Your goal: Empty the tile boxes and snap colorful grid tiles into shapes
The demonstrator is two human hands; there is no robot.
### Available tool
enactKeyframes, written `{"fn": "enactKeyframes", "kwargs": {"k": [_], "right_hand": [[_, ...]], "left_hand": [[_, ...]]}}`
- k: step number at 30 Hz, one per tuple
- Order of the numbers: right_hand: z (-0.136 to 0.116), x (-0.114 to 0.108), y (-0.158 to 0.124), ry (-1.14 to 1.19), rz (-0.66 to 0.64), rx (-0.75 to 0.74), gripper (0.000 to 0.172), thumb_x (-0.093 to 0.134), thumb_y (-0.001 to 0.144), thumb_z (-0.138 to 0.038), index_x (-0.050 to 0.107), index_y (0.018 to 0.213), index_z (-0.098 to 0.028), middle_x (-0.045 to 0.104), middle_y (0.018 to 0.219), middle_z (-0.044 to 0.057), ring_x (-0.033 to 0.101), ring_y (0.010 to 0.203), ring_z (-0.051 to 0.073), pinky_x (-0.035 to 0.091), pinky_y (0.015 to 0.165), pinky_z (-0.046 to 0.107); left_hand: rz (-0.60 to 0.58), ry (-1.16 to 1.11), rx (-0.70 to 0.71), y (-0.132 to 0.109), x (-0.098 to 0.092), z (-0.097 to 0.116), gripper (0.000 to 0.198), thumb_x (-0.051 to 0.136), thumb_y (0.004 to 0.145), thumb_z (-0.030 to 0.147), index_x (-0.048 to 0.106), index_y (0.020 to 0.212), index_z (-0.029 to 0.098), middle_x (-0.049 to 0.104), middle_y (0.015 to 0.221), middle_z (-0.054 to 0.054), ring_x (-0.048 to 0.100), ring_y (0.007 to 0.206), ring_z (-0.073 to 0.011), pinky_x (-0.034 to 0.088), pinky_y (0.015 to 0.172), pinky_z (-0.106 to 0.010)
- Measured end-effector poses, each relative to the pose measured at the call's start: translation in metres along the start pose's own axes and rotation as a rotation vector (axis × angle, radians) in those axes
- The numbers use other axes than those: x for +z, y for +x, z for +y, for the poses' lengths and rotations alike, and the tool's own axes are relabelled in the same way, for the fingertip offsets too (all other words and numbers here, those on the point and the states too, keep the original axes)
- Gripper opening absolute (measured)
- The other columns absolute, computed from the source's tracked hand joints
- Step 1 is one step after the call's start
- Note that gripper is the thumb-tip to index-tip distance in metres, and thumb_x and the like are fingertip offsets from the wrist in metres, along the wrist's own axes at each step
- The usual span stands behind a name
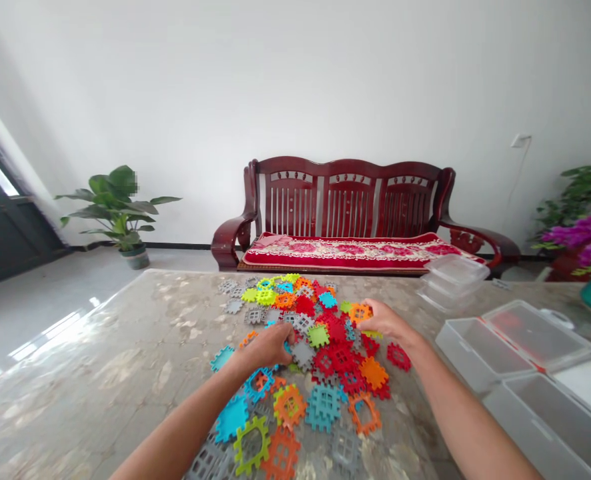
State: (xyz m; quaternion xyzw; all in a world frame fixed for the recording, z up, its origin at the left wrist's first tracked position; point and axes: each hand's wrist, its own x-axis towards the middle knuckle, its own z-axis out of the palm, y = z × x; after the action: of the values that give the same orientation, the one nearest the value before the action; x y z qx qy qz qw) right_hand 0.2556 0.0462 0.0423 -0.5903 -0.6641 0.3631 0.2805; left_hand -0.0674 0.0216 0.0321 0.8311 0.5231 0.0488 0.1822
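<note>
A heap of toothed plastic building tiles in red, orange, blue, green and grey spreads over the table in front of me. Low over the heap's left side, my left hand (273, 343) curls its thumb and fingers around a blue tile (288, 347), mostly hidden by the hand. A grey tile (303, 355) lies just right of its thumb. At the heap's right edge, my right hand (383, 320) is closed on an orange tile (359, 313) with an opening in it. Red tiles (336, 328) lie between the hands.
Lidded clear plastic boxes (454, 277) stand at the back right. Open clear boxes (480, 347) lie near my right forearm. The table has a patterned cover (125, 360). Behind it are a wooden bench (353, 200), a potted plant (134, 257) and purple flowers (583, 233).
</note>
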Motion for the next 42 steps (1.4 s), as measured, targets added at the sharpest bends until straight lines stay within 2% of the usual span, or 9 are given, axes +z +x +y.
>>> {"fn": "enactKeyframes", "kwargs": {"k": [5,8,11,15,21,26,31,37,42], "right_hand": [[-0.040,0.018,0.009,0.309,-0.111,-0.066,0.061,0.080,0.060,-0.032,0.061,0.116,-0.019,0.070,0.105,0.004,0.065,0.096,0.022,0.052,0.081,0.031],[-0.039,0.019,0.000,0.189,-0.049,-0.038,0.079,0.082,0.059,-0.033,0.055,0.132,-0.018,0.063,0.126,0.011,0.060,0.113,0.027,0.049,0.094,0.037],[-0.019,0.013,-0.025,-0.108,-0.040,-0.012,0.086,0.082,0.058,-0.032,0.053,0.137,-0.017,0.058,0.132,0.014,0.057,0.118,0.031,0.047,0.097,0.041],[0.003,0.014,-0.069,-0.421,-0.123,-0.019,0.093,0.085,0.053,-0.037,0.053,0.138,-0.022,0.058,0.132,0.013,0.052,0.123,0.034,0.040,0.103,0.043],[-0.005,0.036,-0.092,-0.564,-0.073,0.124,0.091,0.082,0.055,-0.038,0.053,0.139,-0.019,0.058,0.126,0.015,0.053,0.120,0.034,0.041,0.099,0.039],[-0.002,0.043,-0.084,-0.460,-0.003,0.137,0.086,0.080,0.056,-0.032,0.053,0.137,-0.017,0.059,0.126,0.014,0.057,0.118,0.032,0.044,0.098,0.038],[0.007,0.046,-0.075,-0.214,0.031,0.143,0.072,0.076,0.060,-0.025,0.059,0.129,-0.016,0.063,0.126,0.014,0.060,0.114,0.030,0.046,0.098,0.039],[0.009,0.054,-0.067,0.072,-0.027,0.095,0.062,0.079,0.058,-0.023,0.065,0.118,-0.021,0.072,0.098,0.005,0.066,0.091,0.025,0.052,0.078,0.034],[0.005,0.056,-0.064,0.099,-0.018,0.125,0.057,0.079,0.056,-0.020,0.067,0.112,-0.019,0.071,0.087,0.001,0.065,0.082,0.021,0.050,0.072,0.030]], "left_hand": [[0.161,-0.028,-0.097,0.007,-0.012,0.005,0.035,0.061,0.074,0.020,0.058,0.108,0.019,0.064,0.111,-0.007,0.060,0.106,-0.0218,0.045,0.089,-0.030],[0.218,-0.073,-0.117,-0.004,-0.014,0.011,0.036,0.056,0.079,0.020,0.057,0.114,0.019,0.061,0.119,-0.009,0.060,0.109,-0.0214,0.045,0.093,-0.032],[0.139,-0.134,-0.069,-0.027,-0.006,0.027,0.037,0.063,0.077,0.029,0.058,0.113,0.021,0.063,0.113,-0.006,0.064,0.100,-0.0211,0.048,0.088,-0.031],[0.009,-0.026,-0.033,-0.052,0.008,0.059,0.068,0.074,0.069,0.041,0.053,0.132,0.025,0.056,0.130,-0.010,0.060,0.114,-0.0293,0.051,0.090,-0.038],[-0.112,0.116,-0.035,-0.049,0.017,0.091,0.121,0.087,0.048,0.059,0.035,0.152,0.027,0.036,0.153,-0.020,0.039,0.136,-0.0449,0.043,0.104,-0.056],[-0.114,0.055,-0.089,-0.042,0.019,0.093,0.110,0.085,0.053,0.053,0.039,0.150,0.028,0.030,0.156,-0.018,0.036,0.139,-0.0448,0.041,0.108,-0.052],[-0.020,-0.088,-0.080,-0.042,0.032,0.086,0.084,0.076,0.065,0.035,0.046,0.143,0.026,0.030,0.153,-0.015,0.042,0.138,-0.0350,0.040,0.110,-0.039],[0.050,-0.101,-0.103,-0.042,0.042,0.086,0.063,0.065,0.070,0.024,0.052,0.132,0.030,0.038,0.145,-0.011,0.054,0.126,-0.0285,0.049,0.099,-0.036],[0.060,-0.105,-0.132,-0.041,0.038,0.091,0.060,0.064,0.069,0.019,0.053,0.126,0.033,0.043,0.138,-0.006,0.058,0.118,-0.0248,0.051,0.092,-0.033]]}}
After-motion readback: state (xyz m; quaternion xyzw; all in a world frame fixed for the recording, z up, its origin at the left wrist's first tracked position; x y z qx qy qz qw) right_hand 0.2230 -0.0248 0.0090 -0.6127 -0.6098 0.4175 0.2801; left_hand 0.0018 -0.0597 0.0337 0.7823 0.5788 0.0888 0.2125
